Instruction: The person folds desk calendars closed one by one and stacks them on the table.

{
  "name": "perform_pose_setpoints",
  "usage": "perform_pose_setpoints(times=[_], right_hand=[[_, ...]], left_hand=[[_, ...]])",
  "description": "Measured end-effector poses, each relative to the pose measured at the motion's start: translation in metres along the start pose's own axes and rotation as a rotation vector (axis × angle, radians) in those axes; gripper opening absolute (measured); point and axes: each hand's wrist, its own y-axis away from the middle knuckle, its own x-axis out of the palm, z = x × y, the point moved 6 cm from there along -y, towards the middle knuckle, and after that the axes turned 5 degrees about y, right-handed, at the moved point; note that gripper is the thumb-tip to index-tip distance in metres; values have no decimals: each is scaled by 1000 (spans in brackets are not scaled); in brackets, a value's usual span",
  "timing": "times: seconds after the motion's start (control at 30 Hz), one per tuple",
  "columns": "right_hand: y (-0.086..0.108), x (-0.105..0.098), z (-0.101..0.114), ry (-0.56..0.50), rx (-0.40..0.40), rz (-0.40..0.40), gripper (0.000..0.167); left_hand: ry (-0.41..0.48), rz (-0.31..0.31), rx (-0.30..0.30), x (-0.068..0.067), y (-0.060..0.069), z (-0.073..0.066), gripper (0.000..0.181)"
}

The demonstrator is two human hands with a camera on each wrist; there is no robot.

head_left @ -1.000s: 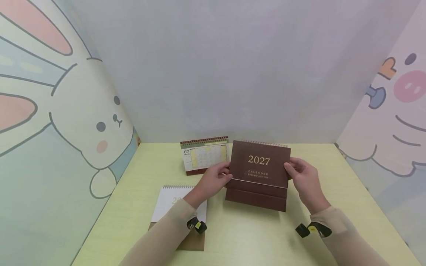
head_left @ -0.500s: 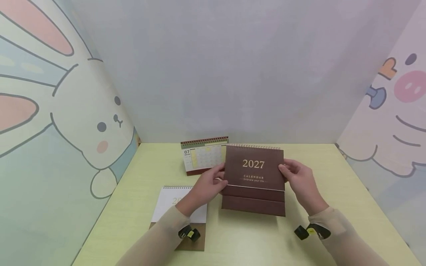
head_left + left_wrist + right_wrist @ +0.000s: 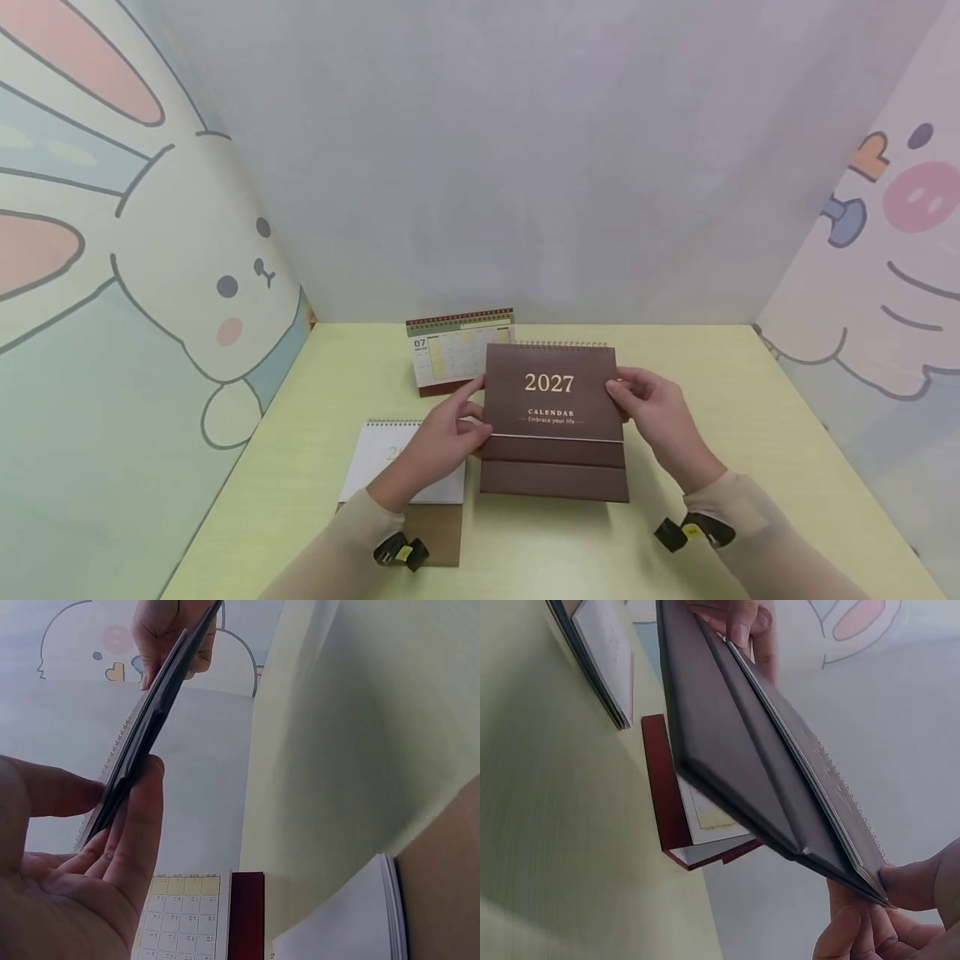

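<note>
A dark brown spiral-bound desk calendar [image 3: 551, 400] marked 2027 is held above the table between both hands, folded fairly flat with its cover toward me. My left hand [image 3: 446, 433] pinches its left edge, thumb in front and fingers behind. At the opposite edge my right hand [image 3: 660, 417] pinches it the same way. In the left wrist view the brown calendar [image 3: 142, 735] appears edge-on between thumb and fingers. The right wrist view shows the calendar's lower panel [image 3: 720, 742], clear of the tabletop. Fingers behind the cover are partly hidden.
Behind the brown calendar stands a desk calendar [image 3: 457, 354] with a July page and red base, partly covered. A white calendar [image 3: 367, 467] with a brown base lies at front left, under my left forearm. The pale yellow table [image 3: 765, 467] meets cartoon-printed walls.
Both hands have brought the brown calendar leftward and somewhat closer to me. It now covers more of the July calendar's right side. The other calendars stay put.
</note>
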Motion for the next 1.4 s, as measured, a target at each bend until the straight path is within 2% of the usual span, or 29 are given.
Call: perform_pose_setpoints(times=[0.2,0.53,0.77,0.97,1.27,1.4], right_hand=[[5,8,2,6,-12,41,46],[9,16,1,14,-12,79,55],[10,22,-5,37,-14,102,54],[11,26,-11,46,-14,115,55],[11,30,-17,64,-9,138,55],[11,33,-20,72,-2,147,55]], left_hand=[[4,-4,-10,-4,14,1,86],[14,5,-53,-1,30,2,91],[7,16,-44,1,32,9,91],[8,29,-60,3,33,14,92],[16,11,-63,4,31,22,81],[-5,-4,-72,5,30,26,81]])
